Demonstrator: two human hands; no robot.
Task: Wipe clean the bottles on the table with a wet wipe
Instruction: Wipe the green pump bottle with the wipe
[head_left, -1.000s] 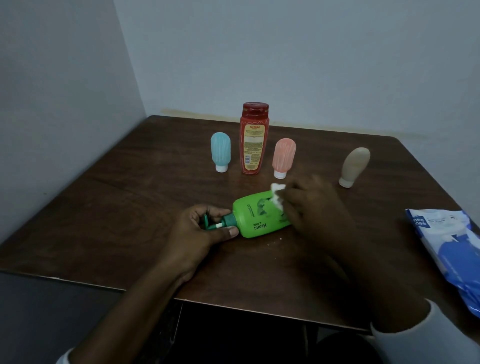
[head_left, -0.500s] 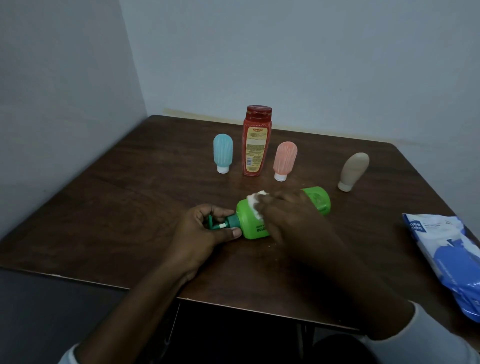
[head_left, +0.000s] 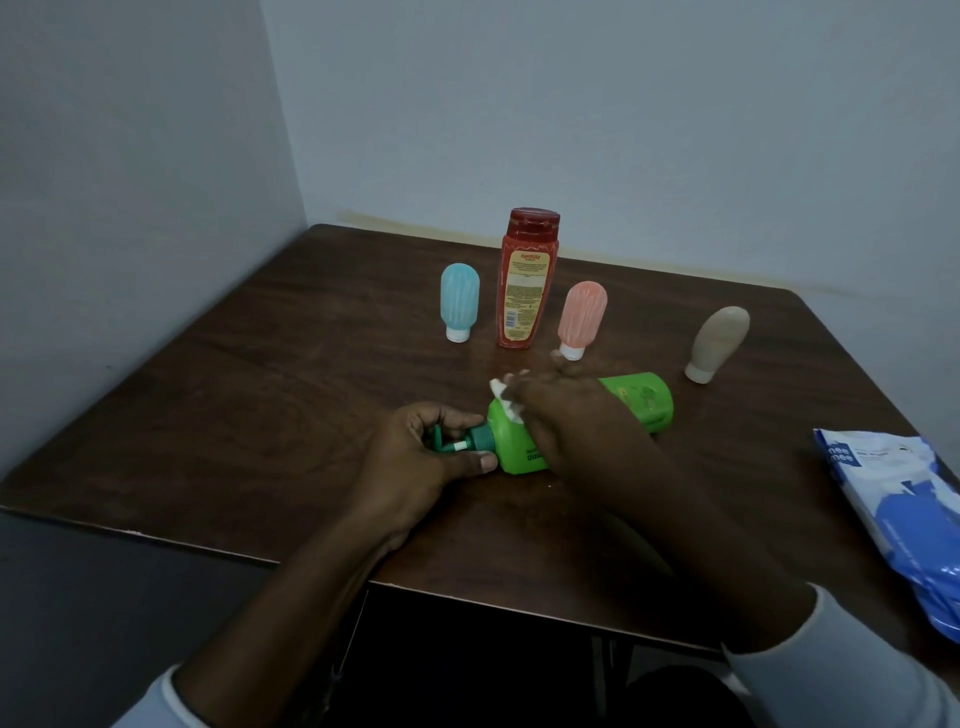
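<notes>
A bright green plastic pump bottle (head_left: 641, 402) lies on its side near the middle of the dark brown wood-grain counter (head_left: 260, 415). Its pump end points left and its flat base points right. The body is smooth and glossy with rounded shoulders. A leaf-like design shows near the base, and dark print low on the near side is mostly covered and cannot be read.

The left hand (head_left: 415, 467) is curled around the darker green pump neck (head_left: 457, 444), with the thumb on the near side and the fingers on the far side. The right hand (head_left: 566, 410) lies across the bottle's body with its fingers fairly straight. It presses a crumpled white wet wipe (head_left: 506, 397) against the shoulder, and the wipe pokes out past the fingertips.

Farther back stands a tall red plastic bottle (head_left: 525, 291) with a red flip cap. Its yellow label has a red script title and small print too fine to read. Left of it is a pale blue ribbed squeeze bottle (head_left: 459, 301), resting on its white cap. To the right, a pink ribbed squeeze bottle (head_left: 582, 317) rests the same way. A smooth beige squeeze bottle (head_left: 719, 340) stands well apart at far right.

A glossy blue-and-white wipes pack (head_left: 904, 499) lies at the right edge, with white "mee" lettering.
</notes>
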